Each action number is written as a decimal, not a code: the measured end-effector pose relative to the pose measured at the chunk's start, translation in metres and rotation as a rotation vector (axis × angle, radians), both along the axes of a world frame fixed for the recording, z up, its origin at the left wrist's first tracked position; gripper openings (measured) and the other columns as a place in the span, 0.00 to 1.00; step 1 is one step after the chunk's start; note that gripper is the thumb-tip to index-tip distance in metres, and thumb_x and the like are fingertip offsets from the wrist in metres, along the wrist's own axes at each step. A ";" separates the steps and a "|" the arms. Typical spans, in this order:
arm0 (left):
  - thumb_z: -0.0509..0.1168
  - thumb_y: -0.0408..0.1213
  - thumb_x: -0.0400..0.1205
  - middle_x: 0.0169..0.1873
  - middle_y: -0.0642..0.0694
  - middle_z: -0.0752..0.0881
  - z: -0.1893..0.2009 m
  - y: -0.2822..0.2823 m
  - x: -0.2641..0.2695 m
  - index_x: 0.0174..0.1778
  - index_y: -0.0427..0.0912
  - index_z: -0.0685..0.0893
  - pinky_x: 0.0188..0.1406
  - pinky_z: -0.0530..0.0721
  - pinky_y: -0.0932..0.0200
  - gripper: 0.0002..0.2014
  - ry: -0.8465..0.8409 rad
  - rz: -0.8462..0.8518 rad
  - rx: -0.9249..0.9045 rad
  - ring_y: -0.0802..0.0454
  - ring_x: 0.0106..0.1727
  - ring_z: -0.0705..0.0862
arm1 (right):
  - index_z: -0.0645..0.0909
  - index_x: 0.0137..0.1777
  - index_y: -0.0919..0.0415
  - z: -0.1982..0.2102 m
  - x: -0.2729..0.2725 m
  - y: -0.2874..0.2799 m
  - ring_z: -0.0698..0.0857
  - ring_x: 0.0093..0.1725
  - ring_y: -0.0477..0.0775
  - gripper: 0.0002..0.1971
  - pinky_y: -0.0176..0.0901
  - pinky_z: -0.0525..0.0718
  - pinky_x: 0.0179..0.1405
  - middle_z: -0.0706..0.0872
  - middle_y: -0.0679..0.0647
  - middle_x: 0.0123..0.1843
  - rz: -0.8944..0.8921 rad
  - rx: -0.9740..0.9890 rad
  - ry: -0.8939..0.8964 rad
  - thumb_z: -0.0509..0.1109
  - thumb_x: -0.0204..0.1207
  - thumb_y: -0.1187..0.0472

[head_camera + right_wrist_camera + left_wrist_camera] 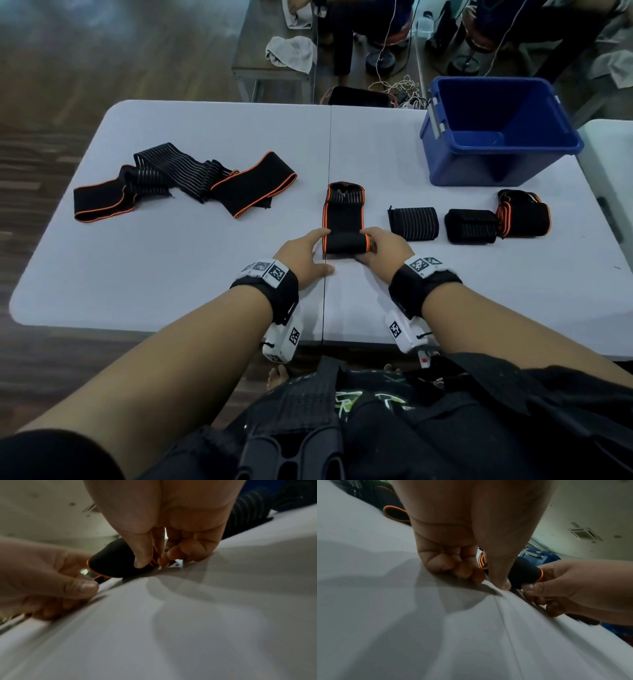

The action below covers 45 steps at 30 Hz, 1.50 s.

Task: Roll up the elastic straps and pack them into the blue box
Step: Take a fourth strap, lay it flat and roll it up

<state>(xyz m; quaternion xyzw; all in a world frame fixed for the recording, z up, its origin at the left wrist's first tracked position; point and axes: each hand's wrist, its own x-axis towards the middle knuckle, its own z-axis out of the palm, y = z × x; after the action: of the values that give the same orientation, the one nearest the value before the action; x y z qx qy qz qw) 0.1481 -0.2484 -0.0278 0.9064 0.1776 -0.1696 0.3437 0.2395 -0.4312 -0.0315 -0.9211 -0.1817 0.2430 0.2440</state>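
Observation:
A black elastic strap with orange edges (343,219) lies at the table's middle, its near end wound into a small roll (345,243). My left hand (305,251) pinches the roll's left end and my right hand (378,248) pinches its right end. The left wrist view shows the roll (524,574) between my left thumb and the right hand (570,588). From the right wrist the roll (114,563) sits under my right thumb. An unrolled strap (185,181) lies spread at the left. Three rolled straps (469,222) sit to the right. The blue box (496,133) stands open at the back right.
The white table (171,274) has a seam down its middle. Beyond it stand a bench with a grey cloth (291,53), cables (400,90) and chair bases on the floor. Another white surface (613,154) adjoins at the right.

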 end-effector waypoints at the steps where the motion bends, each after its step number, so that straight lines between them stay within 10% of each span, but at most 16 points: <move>1: 0.73 0.49 0.80 0.66 0.45 0.85 0.000 0.000 0.002 0.81 0.60 0.70 0.66 0.80 0.52 0.33 -0.021 0.030 -0.013 0.44 0.66 0.82 | 0.82 0.66 0.56 0.002 0.003 0.000 0.86 0.56 0.58 0.17 0.46 0.81 0.54 0.89 0.55 0.55 -0.038 0.046 0.016 0.74 0.77 0.56; 3: 0.66 0.47 0.85 0.65 0.44 0.86 0.002 0.000 0.006 0.75 0.53 0.79 0.64 0.78 0.54 0.21 -0.070 0.102 -0.034 0.44 0.65 0.83 | 0.84 0.50 0.56 0.004 0.009 0.000 0.85 0.46 0.56 0.06 0.42 0.76 0.41 0.87 0.52 0.42 -0.083 0.089 0.053 0.71 0.81 0.54; 6: 0.61 0.46 0.88 0.54 0.42 0.88 0.005 -0.002 0.011 0.59 0.43 0.87 0.57 0.80 0.52 0.14 -0.060 0.150 -0.056 0.42 0.56 0.85 | 0.77 0.32 0.56 0.005 0.016 0.001 0.79 0.34 0.55 0.20 0.43 0.69 0.30 0.78 0.52 0.30 -0.096 0.026 0.101 0.65 0.85 0.48; 14: 0.63 0.46 0.87 0.33 0.48 0.83 0.008 -0.001 0.016 0.38 0.44 0.84 0.41 0.75 0.57 0.15 0.003 0.184 -0.039 0.46 0.42 0.83 | 0.76 0.30 0.59 0.012 0.012 0.009 0.79 0.34 0.59 0.26 0.44 0.71 0.32 0.76 0.54 0.27 -0.075 -0.086 0.128 0.61 0.86 0.44; 20: 0.71 0.35 0.79 0.45 0.53 0.91 0.010 0.003 0.006 0.52 0.51 0.90 0.55 0.81 0.61 0.09 -0.159 0.202 -0.097 0.54 0.51 0.87 | 0.84 0.36 0.64 0.019 -0.015 -0.001 0.87 0.39 0.63 0.24 0.53 0.87 0.47 0.89 0.61 0.36 -0.027 -0.133 0.231 0.64 0.84 0.45; 23: 0.70 0.33 0.80 0.44 0.55 0.92 0.012 -0.002 0.011 0.51 0.52 0.92 0.57 0.83 0.60 0.10 -0.141 0.091 -0.103 0.56 0.50 0.88 | 0.79 0.44 0.59 0.029 -0.029 -0.011 0.85 0.46 0.60 0.17 0.47 0.80 0.43 0.84 0.55 0.42 0.024 -0.233 -0.028 0.69 0.78 0.43; 26: 0.69 0.32 0.81 0.45 0.52 0.92 0.016 -0.016 0.022 0.53 0.52 0.93 0.61 0.85 0.56 0.12 -0.114 0.003 -0.116 0.55 0.51 0.89 | 0.76 0.62 0.53 0.034 -0.036 -0.024 0.76 0.58 0.59 0.24 0.52 0.79 0.59 0.78 0.53 0.60 0.106 -0.135 -0.320 0.78 0.69 0.47; 30: 0.69 0.37 0.82 0.49 0.50 0.89 0.018 -0.042 0.034 0.53 0.50 0.91 0.56 0.81 0.58 0.08 -0.172 -0.076 -0.004 0.52 0.54 0.85 | 0.73 0.76 0.46 0.033 -0.030 -0.047 0.71 0.71 0.59 0.33 0.56 0.74 0.73 0.69 0.47 0.80 0.223 -0.107 -0.181 0.76 0.70 0.46; 34: 0.69 0.46 0.81 0.41 0.52 0.88 0.013 -0.067 0.040 0.46 0.49 0.85 0.46 0.78 0.58 0.05 -0.217 -0.090 0.035 0.51 0.48 0.85 | 0.73 0.76 0.46 0.033 -0.036 -0.081 0.73 0.69 0.57 0.33 0.53 0.76 0.71 0.73 0.48 0.73 0.033 -0.142 -0.165 0.73 0.72 0.40; 45: 0.71 0.47 0.80 0.66 0.42 0.79 0.019 -0.116 0.120 0.71 0.48 0.82 0.71 0.75 0.46 0.22 -0.345 -0.391 0.222 0.37 0.66 0.77 | 0.75 0.64 0.55 0.040 -0.034 -0.203 0.76 0.63 0.64 0.35 0.59 0.82 0.59 0.78 0.59 0.61 -0.535 -0.378 -0.135 0.68 0.69 0.27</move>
<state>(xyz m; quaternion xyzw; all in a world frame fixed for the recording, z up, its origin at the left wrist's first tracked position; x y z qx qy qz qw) 0.2677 -0.3648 -0.0089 0.9710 -0.0442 -0.0556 0.2281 0.2058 -0.6347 0.0089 -0.9791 0.0992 0.1382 0.1113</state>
